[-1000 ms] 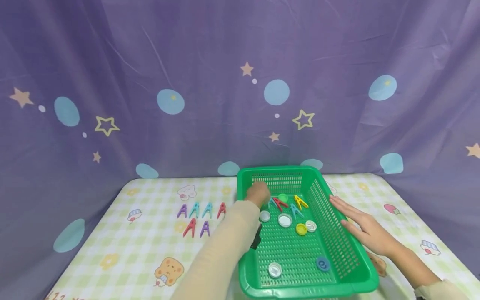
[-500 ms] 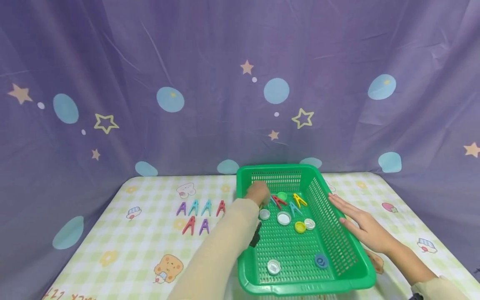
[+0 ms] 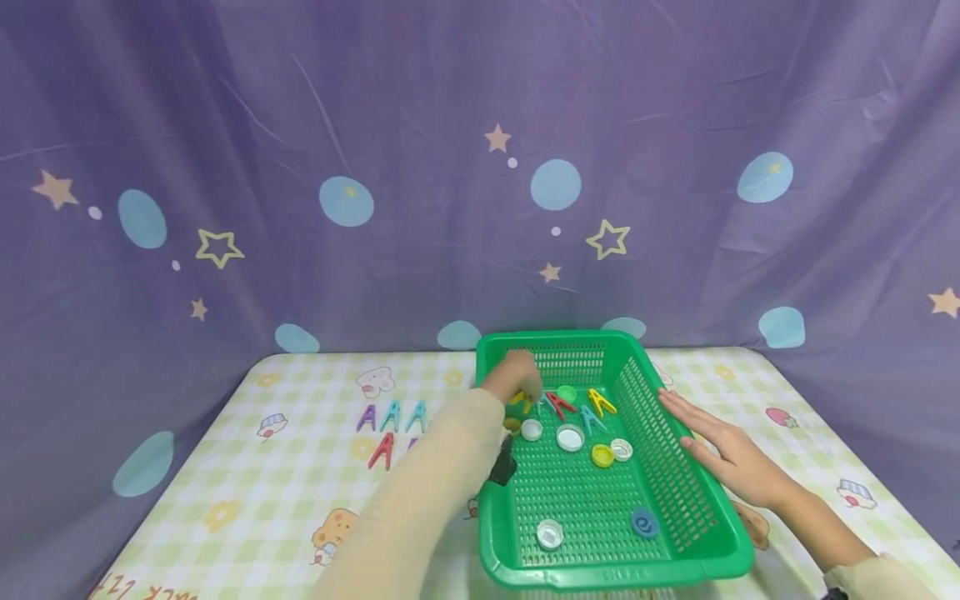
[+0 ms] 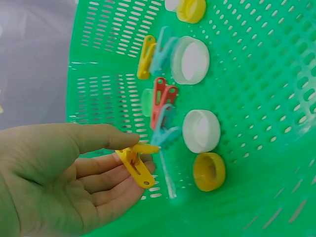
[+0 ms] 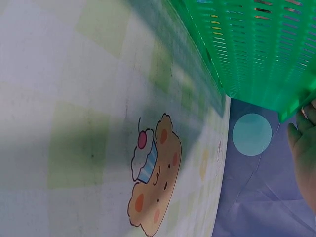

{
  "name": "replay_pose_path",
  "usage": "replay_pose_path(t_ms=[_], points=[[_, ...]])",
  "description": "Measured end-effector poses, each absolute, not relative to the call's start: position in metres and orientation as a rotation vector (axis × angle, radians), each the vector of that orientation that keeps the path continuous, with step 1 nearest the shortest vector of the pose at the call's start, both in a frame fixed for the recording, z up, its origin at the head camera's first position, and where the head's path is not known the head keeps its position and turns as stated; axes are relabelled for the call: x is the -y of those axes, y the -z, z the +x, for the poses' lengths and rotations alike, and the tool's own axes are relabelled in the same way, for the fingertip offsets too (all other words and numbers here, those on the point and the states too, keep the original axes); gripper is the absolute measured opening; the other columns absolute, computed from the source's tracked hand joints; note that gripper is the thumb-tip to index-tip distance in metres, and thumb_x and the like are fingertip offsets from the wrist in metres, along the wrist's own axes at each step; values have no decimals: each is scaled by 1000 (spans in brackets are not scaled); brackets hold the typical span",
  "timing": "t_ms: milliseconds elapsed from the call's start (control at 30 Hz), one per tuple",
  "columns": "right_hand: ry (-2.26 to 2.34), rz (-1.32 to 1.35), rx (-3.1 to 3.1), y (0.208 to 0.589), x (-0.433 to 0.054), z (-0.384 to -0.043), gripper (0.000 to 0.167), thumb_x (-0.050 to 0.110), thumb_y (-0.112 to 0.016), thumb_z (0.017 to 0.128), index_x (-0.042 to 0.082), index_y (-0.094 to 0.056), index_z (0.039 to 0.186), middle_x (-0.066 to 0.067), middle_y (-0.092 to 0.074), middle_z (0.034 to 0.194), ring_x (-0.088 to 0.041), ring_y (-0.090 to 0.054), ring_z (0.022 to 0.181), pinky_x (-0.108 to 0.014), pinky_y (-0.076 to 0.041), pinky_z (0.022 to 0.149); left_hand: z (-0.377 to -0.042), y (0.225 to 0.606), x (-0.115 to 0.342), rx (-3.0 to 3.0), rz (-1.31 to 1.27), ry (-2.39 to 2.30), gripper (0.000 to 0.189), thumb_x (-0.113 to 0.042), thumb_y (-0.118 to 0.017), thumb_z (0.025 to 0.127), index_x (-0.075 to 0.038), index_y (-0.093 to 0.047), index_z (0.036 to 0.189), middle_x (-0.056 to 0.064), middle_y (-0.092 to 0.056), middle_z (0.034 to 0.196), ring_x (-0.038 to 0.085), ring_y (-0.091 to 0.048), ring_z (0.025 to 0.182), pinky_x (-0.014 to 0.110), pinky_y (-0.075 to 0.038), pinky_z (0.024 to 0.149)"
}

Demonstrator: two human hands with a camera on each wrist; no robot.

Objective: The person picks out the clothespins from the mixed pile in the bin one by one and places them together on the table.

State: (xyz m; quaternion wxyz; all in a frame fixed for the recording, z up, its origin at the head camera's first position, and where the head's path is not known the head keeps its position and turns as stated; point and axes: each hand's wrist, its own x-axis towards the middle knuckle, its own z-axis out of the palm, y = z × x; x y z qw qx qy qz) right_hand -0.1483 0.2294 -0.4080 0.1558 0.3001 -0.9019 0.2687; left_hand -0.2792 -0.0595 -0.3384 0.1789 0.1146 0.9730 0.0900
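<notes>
Inside the far left part of the green basket point(image 3: 615, 577), my left hand point(image 3: 517, 373) pinches a yellow clothespin point(image 4: 136, 167) between thumb and fingers, as the left wrist view shows. Close by lie a blue clothespin point(image 4: 165, 129), a red clothespin point(image 4: 160, 101), a white bottle cap point(image 4: 201, 131) and a yellow-brown cap point(image 4: 209, 172). My right hand point(image 3: 738, 462) rests on the basket's right rim with its fingers straight. In the right wrist view only part of that hand point(image 5: 306, 153) shows beside the rim.
Left of the basket, purple, blue and red clothespins point(image 3: 381, 451) lie in rows on the checked tablecloth point(image 3: 187, 492), partly hidden by my left sleeve point(image 3: 427, 492). More caps, including a blue cap point(image 3: 644, 522) and a clear cap point(image 3: 550, 535), sit in the basket. A purple curtain point(image 3: 420, 100) hangs behind.
My left hand has lifted slightly inside the basket, and the yellow clothespin and a yellowish cap beneath it now show. The right hand stays on the rim.
</notes>
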Motion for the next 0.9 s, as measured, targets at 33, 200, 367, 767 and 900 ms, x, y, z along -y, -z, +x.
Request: replay_pose_path(t_ms=[33, 200, 367, 767, 900], points=[[-769, 858, 2581, 408, -230, -148, 57, 1, -51, 94, 6, -34, 149, -15, -36, 155, 8, -16, 145, 4, -14, 108, -279, 337, 60, -2737, 308, -295, 19, -5, -71, 77, 2, -65, 93, 13, -63, 99, 11, -47, 57, 17, -44, 52], [-772, 861, 2576, 409, -229, -148, 57, 1, -51, 94, 6, -34, 149, -16, -36, 155, 9, -16, 145, 3, -14, 108, -279, 330, 65, -2665, 232, -481, 43, -7, -78, 76, 3, -58, 113, 14, -61, 104, 10, -48, 51, 17, -45, 48], [-775, 864, 2575, 409, -230, -148, 58, 1, -51, 94, 6, -34, 149, -15, -35, 155, 11, -15, 144, 3, -14, 108, -282, 322, 76, -2665, 273, -474, 44, -16, -82, 75, 0, -57, 108, 10, -58, 99, 10, -52, 54, 22, -59, 67], [-796, 848, 2577, 410, -229, -147, 57, 1, -50, 95, 6, -34, 149, -17, -36, 154, 11, -15, 144, 4, -14, 108, -254, 310, 121, -2531, 408, -976, 34, -17, -79, 80, -3, -69, 108, 10, -67, 116, 18, -67, 88, 33, -59, 83], [-795, 849, 2573, 409, -228, -147, 57, 0, -50, 94, 5, -34, 149, -17, -36, 154, 10, -15, 145, 3, -14, 109, -243, 310, 136, -2458, 408, -1077, 38, -20, -77, 81, -6, -67, 115, 8, -69, 113, 17, -68, 91, 32, -59, 82]])
